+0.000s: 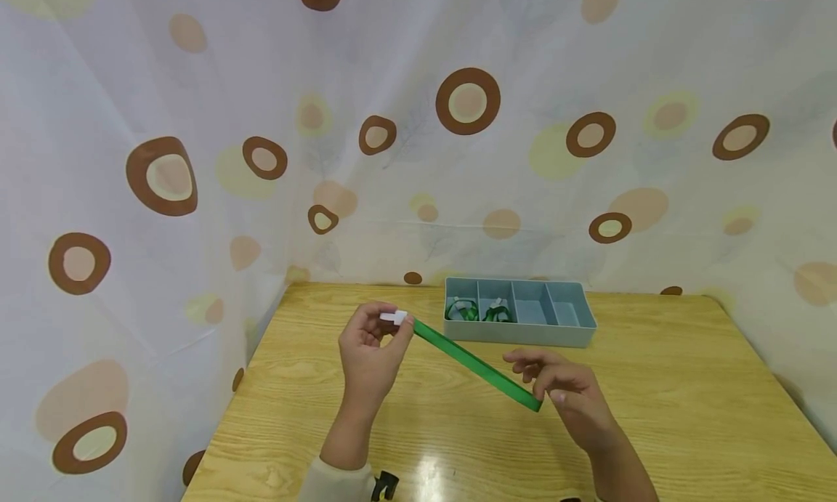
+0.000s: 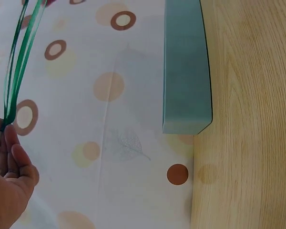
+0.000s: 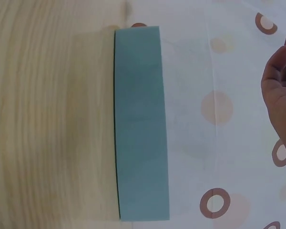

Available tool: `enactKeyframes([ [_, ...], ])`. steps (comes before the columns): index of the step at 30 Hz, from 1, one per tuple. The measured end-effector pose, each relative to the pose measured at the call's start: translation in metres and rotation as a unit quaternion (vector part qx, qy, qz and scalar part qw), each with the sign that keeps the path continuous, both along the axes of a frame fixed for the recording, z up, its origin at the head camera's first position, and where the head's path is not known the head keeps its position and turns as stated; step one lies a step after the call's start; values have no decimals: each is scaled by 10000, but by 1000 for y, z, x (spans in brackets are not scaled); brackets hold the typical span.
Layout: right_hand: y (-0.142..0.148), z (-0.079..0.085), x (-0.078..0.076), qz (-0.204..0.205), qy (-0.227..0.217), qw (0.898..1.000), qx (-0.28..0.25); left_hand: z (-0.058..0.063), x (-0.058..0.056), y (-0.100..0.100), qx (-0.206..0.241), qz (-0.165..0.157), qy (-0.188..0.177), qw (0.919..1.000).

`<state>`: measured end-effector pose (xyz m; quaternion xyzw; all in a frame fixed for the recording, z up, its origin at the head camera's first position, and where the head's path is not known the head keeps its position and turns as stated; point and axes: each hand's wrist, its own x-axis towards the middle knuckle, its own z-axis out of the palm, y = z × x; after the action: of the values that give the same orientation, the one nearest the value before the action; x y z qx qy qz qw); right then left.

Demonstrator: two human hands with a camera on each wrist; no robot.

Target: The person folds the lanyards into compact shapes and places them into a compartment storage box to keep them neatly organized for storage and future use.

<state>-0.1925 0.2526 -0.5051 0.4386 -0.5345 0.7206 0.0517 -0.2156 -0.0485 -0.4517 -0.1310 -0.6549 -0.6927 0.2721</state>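
A green ribbon lanyard [image 1: 480, 366] stretches slantwise between both hands above the table, its right end lower. My left hand [image 1: 373, 357] pinches its end at a small white fitting [image 1: 400, 317] with thumb and fingers. At the other end, the curled index finger of my right hand [image 1: 578, 399] holds the ribbon's fold. Seen from the left wrist, the ribbon [image 2: 20, 71] rises in several strands from the fingertips. In the right wrist view only part of the right hand [image 3: 282, 95] shows at the edge, and its hold on the ribbon is out of frame.
A grey-blue divided tray [image 1: 516, 333] stands at the back of the wooden table [image 1: 294, 400]. Its two left compartments contain green lanyards [image 1: 463, 310] with white fittings. A patterned curtain [image 1: 392, 66] hangs behind the table and along its left.
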Motion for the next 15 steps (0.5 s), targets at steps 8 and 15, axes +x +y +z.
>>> enactKeyframes([
  [8, -12, 13, -5, 399, 518, 9976, -224, -2, 0, 2, -84, -33, -3, 10000],
  [15, -11, 9, 3, -84, -117, 9994, -317, -3, -1, -3, -99, 123, -7, 9999],
])
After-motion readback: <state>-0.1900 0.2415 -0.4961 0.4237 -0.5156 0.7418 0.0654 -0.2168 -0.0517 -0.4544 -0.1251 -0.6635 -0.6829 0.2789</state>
